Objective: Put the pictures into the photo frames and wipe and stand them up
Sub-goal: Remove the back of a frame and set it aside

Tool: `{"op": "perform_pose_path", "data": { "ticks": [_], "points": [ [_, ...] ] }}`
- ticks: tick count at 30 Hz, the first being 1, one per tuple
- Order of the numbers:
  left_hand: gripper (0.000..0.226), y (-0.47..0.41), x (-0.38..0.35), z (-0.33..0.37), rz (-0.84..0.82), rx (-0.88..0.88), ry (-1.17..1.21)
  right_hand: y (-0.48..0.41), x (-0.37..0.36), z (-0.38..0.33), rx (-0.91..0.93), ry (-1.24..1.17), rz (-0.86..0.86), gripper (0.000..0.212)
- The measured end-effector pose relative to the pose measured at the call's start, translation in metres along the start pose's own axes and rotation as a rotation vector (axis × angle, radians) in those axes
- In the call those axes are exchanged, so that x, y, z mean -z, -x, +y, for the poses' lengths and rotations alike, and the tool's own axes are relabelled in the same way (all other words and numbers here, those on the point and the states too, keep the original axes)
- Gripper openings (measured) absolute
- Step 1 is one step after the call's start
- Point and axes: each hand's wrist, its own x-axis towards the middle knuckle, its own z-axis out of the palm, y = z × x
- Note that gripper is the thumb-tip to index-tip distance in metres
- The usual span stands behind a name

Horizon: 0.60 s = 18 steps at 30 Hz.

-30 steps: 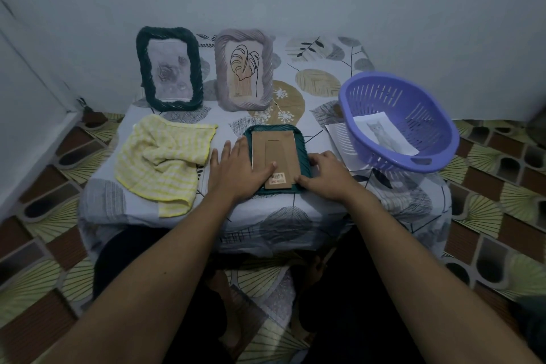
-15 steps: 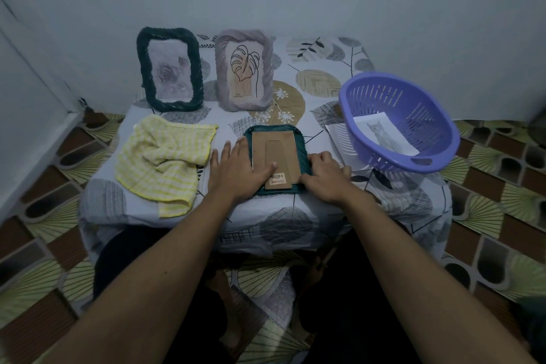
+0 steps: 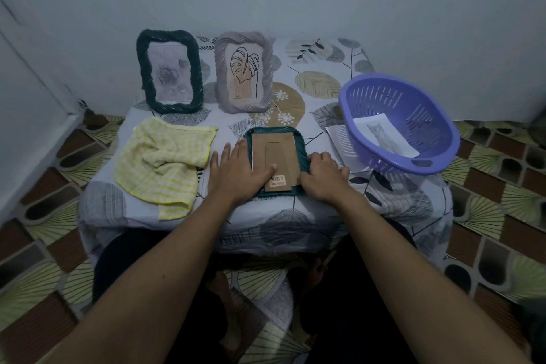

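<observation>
A teal photo frame [image 3: 299, 139] lies face down near the table's front edge, its brown cardboard back [image 3: 277, 154] facing up. My left hand [image 3: 236, 171] lies flat on the frame's left side, with the thumb pressing the cardboard. My right hand [image 3: 323, 174] has its fingers curled at the frame's lower right edge. Two frames stand at the back: a dark green one [image 3: 170, 71] with a rose picture and a mauve one [image 3: 243, 71] with a leaf drawing. A yellow checked cloth [image 3: 162, 162] lies to the left.
A purple plastic basket [image 3: 399, 124] at the right holds a cat picture [image 3: 384, 136] and sits on another sheet [image 3: 335, 134]. The small table has a leaf-print cover [image 3: 319, 89]. Walls close in behind and to the left. Patterned floor surrounds the table.
My right hand has edged slightly left along the frame's lower right edge. The left hand and the frame have stayed in place.
</observation>
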Motion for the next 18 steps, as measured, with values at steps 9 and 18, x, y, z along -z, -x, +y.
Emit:
{"op": "perform_pose_path", "data": {
  "ticks": [9,18],
  "points": [
    [0.097,-0.009,0.002,0.004,0.029,0.056,0.091,-0.006,0.001,-0.005,0.036,-0.16,0.021,0.061],
    [0.076,-0.015,0.006,0.026,0.001,0.122,0.103,-0.012,-0.004,-0.004,-0.022,-0.242,0.088,0.054]
  ]
}}
